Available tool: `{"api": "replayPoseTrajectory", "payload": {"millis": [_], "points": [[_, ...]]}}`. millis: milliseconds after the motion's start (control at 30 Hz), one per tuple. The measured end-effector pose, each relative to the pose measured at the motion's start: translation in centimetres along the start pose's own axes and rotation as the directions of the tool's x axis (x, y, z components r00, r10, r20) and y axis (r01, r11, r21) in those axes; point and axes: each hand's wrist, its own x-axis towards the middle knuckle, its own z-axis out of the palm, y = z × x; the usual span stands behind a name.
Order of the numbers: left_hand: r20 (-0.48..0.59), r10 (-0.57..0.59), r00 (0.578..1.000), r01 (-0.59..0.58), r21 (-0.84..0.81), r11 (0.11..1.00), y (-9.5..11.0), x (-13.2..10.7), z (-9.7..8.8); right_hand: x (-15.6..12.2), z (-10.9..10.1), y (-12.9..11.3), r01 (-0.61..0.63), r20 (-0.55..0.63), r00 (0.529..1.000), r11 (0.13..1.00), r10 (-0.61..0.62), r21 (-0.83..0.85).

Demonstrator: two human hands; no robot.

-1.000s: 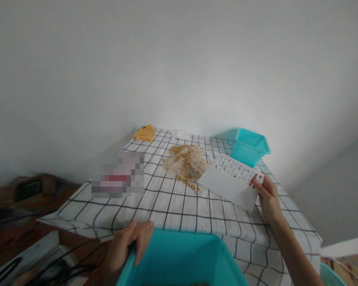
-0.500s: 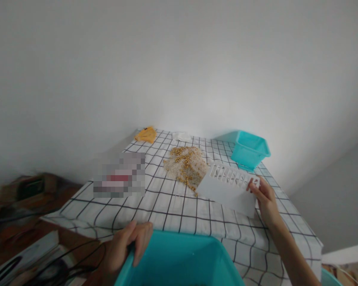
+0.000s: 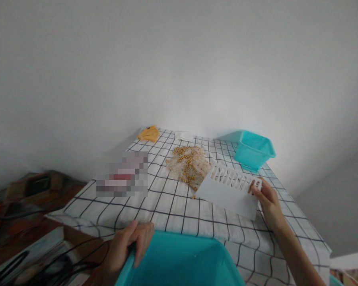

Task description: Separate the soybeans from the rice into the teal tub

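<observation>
My right hand (image 3: 270,202) is closed on the handle end of a white slotted plastic board (image 3: 226,194). The board stands tilted on the checked cloth, a row of slots along its upper part. Its far left edge touches or nearly touches a pile of pale grains mixed with yellow beans (image 3: 189,165). At the lower left, my left hand (image 3: 135,240) wraps over the rim of a large teal bin (image 3: 187,254) held against the table's near edge. The bin's bottom lies out of view.
A smaller teal basket (image 3: 253,151) sits at the back right by the wall. A yellow cloth (image 3: 149,134) and a white cloth-like item (image 3: 183,136) lie at the back. A blurred-out packet (image 3: 122,174) is on the left. Boxes and cables (image 3: 47,258) crowd the lower left.
The board has shifted slightly left and nearer against the pile, and a few stray beans by its tip moved with it. My left hand stays on the bin's rim. The view has turned slightly.
</observation>
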Motion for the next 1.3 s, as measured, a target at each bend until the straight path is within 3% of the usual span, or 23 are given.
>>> {"api": "replayPoseTrajectory", "payload": {"millis": [200, 367, 567, 733, 933, 1167, 1300], "points": [[-0.046, -0.062, 0.997, 0.063, 0.017, 0.998, 0.3, 0.0, -0.3, 0.1, 0.1, -0.1, -0.007, 0.032, 0.999, 1.0, 0.007, -0.011], [-0.039, -0.02, 0.999, 0.018, -0.027, 0.999, 0.3, -0.1, -0.3, 0.2, 0.3, -0.4, -0.035, 0.032, 0.999, 0.999, 0.036, -0.021], [-0.086, -0.052, 0.995, 0.054, 0.028, 0.998, -0.3, -0.3, -0.1, 0.4, 0.6, -1.4, -0.129, 0.055, 0.99, 0.99, 0.132, -0.057], [-0.064, -0.023, 0.998, 0.028, 0.074, 0.997, 0.1, -0.1, 0.3, 0.7, 0.7, -1.6, -0.143, 0.116, 0.981, 0.984, 0.155, -0.11], [-0.057, -0.015, 0.998, 0.017, 0.04, 0.999, 0.6, 0.1, 0.7, 0.8, 0.8, -1.9, -0.16, 0.108, 0.979, 0.978, 0.175, -0.133], [-0.067, 0.119, 0.991, -0.124, -0.07, 0.99, -0.3, 0.1, 0.7, 0.3, 2.3, -2.7, -0.109, 0.124, 0.984, 0.986, 0.125, -0.125], [-0.013, 0.096, 0.995, -0.097, -0.066, 0.993, 0.4, -0.1, -0.3, -0.2, 3.7, -3.1, -0.114, 0.139, 0.982, 0.989, 0.127, -0.094]]}}
